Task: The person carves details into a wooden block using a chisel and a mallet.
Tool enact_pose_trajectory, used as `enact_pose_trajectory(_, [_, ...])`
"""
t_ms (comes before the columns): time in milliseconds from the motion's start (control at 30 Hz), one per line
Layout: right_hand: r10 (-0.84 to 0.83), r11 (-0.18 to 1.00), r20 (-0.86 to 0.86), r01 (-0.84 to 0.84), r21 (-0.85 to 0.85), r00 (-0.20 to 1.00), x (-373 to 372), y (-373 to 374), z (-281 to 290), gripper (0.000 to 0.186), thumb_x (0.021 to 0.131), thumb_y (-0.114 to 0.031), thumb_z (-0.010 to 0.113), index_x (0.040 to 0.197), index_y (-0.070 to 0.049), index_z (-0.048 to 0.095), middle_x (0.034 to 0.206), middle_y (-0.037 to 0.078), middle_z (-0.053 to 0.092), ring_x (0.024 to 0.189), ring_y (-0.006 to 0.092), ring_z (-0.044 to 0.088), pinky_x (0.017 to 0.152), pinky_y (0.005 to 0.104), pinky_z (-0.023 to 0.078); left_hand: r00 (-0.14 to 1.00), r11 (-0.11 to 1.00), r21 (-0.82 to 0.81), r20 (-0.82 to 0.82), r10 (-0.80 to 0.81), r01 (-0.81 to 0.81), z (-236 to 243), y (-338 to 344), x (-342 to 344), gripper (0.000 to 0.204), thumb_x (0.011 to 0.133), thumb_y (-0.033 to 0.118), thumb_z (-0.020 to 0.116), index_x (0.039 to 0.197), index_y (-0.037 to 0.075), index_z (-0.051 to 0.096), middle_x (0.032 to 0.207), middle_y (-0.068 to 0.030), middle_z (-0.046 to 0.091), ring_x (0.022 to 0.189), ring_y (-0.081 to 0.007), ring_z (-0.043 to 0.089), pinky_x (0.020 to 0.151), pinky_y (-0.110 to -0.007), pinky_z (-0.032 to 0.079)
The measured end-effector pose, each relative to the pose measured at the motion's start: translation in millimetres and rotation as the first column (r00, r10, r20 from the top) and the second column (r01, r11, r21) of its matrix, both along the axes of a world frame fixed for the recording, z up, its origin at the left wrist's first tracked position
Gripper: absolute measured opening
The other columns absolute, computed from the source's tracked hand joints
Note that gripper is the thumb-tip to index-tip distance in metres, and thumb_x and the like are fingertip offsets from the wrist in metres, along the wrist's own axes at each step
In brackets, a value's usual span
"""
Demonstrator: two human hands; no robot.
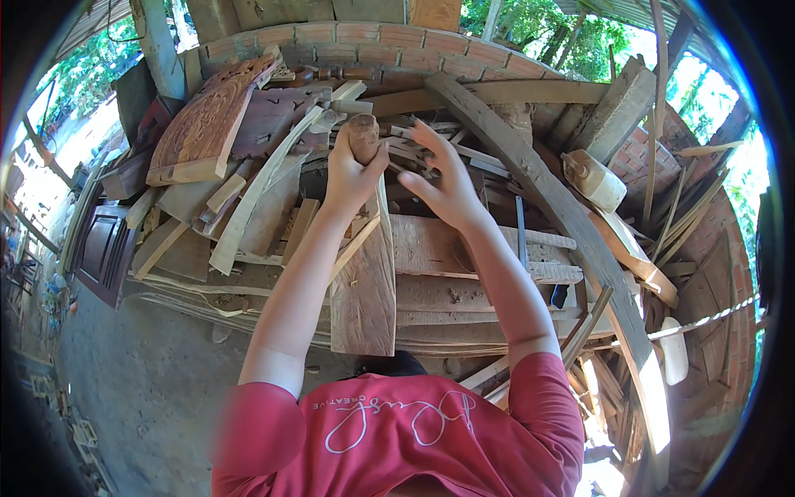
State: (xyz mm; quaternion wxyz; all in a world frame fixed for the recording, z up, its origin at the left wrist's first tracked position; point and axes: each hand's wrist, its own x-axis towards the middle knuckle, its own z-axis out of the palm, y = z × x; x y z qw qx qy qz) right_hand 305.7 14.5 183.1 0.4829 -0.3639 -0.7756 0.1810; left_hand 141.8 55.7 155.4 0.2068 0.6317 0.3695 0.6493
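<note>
On the left, a dark wood panel [103,255] with raised squares stands at the end of the wood pile. Farther back, a thick reddish slab [207,124] with swirly marks lies tilted on other boards. Next comes a long, pale, bent strip of wood [263,186].

In the middle, the left hand [354,174] is wrapped tight around a brown wood piece [363,132], with its rounded end poking up. Just below it, a wide plank [363,306] points toward the person. To the right, the right hand [443,186] is up in the air, fingers spread, holding nothing. Loose sticks lie past both hands.

Then a thin blue-gray bar [521,232] stands among the boards. A long heavy beam [551,195] slants from far to near right, in the way between the right hand and a dirty, pale plastic jug [596,180]. The jug lies tipped on the wood; I can't see what is in it. Nearer and farther right, a white plastic container [675,363] is beside a rope [716,315]. Its inside is hidden too.
</note>
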Motion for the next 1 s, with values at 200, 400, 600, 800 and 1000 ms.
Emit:
enact_pose_trajectory(200, [0.17,0.984,-0.251,-0.178,-0.011,0.953,-61.2,43.6,14.0,0.055,0.076,-0.022,0.068,0.119,0.001,0.043,0.102,0.013,0.058,0.095,0.0186,0.056,0.082,0.0315,0.044,0.947,0.925,-0.3,-0.145,-0.285,0.233,5.7,-17.3,-17.4,0.033,0.075,0.02,0.065,0.096,0.002,0.046,0.084,-0.0059,0.054,0.077,-0.013,0.052,0.068,-0.027,0.042])
enact_pose_trajectory(400, [0.12,0.888,-0.558,-0.34,-0.309,0.821,-80.1,62.0,15.8,0.02,0.077,-0.015,0.065,0.08,-0.001,0.052,0.066,0.004,0.055,0.057,0.0113,0.054,0.054,0.0259,0.045,0.747,0.908,-0.377,-0.653,-0.12,-0.184,-41.2,-27.8,-34.9,0.075,0.068,0.046,0.067,0.119,-0.002,0.04,0.107,-0.019,0.053,0.103,-0.029,0.051,0.088,-0.038,0.038])
enact_pose_trajectory(600, [0.112,0.876,-0.603,-0.365,-0.316,0.79,-91.6,74.2,18.2,0.017,0.076,-0.015,0.064,0.07,-0.005,0.051,0.059,0.002,0.053,0.05,0.0118,0.051,0.048,0.0258,0.041,0.583,0.759,-0.449,-0.804,-0.114,-0.472,-112.6,-40.7,-41.0,0.085,0.064,0.051,0.068,0.125,0.001,0.037,0.115,-0.0183,0.051,0.107,-0.0288,0.05,0.088,-0.04,0.041])
enact_pose_trajectory(800, [0.065,0.87,-0.623,-0.351,-0.348,0.779,-87.5,99.8,12.1,0.016,0.076,-0.015,0.063,0.074,-0.005,0.051,0.058,0.003,0.051,0.048,0.0128,0.049,0.046,0.0257,0.04,0.601,0.79,-0.376,-0.799,-0.013,-0.484,-108.2,-41.8,-38.2,0.078,0.066,0.048,0.066,0.124,0.003,0.04,0.109,-0.0167,0.054,0.101,-0.0277,0.054,0.084,-0.038,0.044])
enact_pose_trajectory(1000, [-0.081,0.837,-0.692,-0.328,-0.437,0.717,-84.9,123.3,15.2,0.021,0.074,-0.019,0.065,0.071,-0.006,0.048,0.055,0.004,0.048,0.044,0.0142,0.046,0.042,0.0266,0.037,0.66,0.794,-0.428,-0.75,-0.046,-0.431,-100.0,-46.0,-41.2,0.074,0.066,0.044,0.067,0.121,0.001,0.043,0.108,-0.0157,0.055,0.098,-0.0282,0.055,0.081,-0.036,0.046])
